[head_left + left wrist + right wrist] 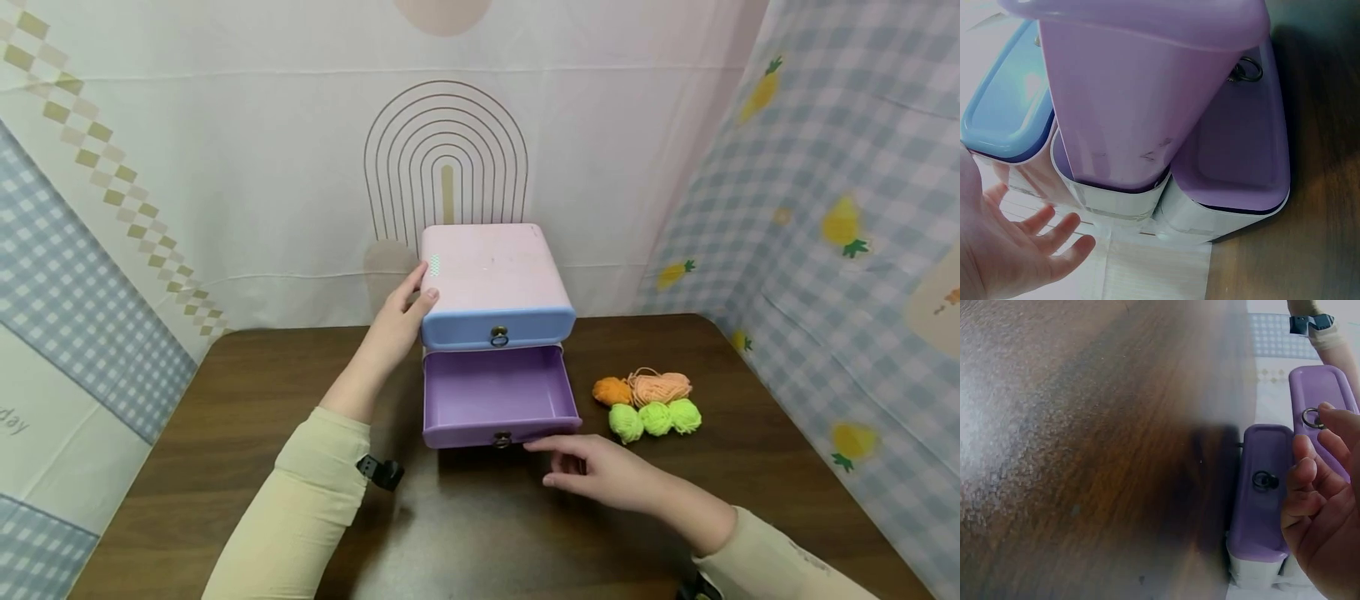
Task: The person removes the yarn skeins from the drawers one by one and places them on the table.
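Observation:
A small chest of drawers [491,267] with a pale pink top stands against the back cloth. Its blue top drawer [461,331] is closed, while the purple middle drawer [453,437] is pulled out and nothing shows inside. Below, a second purple drawer [1263,519] is closed. My left hand [393,329] rests on the chest's upper left side, fingers spread and fairly straight. Beside the middle drawer's front, my right hand [603,471] reaches its index finger toward the metal ring pull [1312,417], other fingers loosely bent. Whether that fingertip touches the drawer front is unclear.
Right of the chest lie several small yarn balls: an orange ball [612,391], a peach bundle [660,388] and green balls [656,418]. The brown wooden table [247,450] is bordered by patterned cloth [847,250] at the back and sides.

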The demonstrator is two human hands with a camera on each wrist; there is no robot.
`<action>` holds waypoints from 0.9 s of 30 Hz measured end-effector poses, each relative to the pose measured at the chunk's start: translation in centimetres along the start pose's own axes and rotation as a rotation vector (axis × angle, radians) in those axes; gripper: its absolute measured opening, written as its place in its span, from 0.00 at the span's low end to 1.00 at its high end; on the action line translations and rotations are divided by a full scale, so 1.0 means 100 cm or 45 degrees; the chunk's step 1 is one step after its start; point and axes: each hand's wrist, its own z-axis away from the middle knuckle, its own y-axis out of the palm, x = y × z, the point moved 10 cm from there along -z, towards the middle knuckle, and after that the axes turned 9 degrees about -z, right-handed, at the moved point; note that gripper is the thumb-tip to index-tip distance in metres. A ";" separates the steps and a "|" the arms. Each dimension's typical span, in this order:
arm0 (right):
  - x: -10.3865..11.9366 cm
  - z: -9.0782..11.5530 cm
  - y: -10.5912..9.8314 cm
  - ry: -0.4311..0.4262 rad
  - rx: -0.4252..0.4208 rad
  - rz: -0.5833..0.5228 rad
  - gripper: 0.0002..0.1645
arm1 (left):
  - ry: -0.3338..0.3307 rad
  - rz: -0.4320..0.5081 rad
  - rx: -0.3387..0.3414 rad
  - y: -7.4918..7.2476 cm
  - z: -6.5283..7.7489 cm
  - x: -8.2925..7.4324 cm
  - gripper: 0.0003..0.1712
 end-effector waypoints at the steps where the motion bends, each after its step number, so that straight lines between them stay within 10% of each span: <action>1: 0.000 -0.001 0.001 -0.001 0.003 -0.001 0.26 | -0.005 -0.002 -0.001 0.000 0.000 0.000 0.39; 27: -0.005 -0.010 0.024 0.002 0.029 -0.139 0.34 | -0.021 0.005 0.008 0.002 -0.001 0.002 0.38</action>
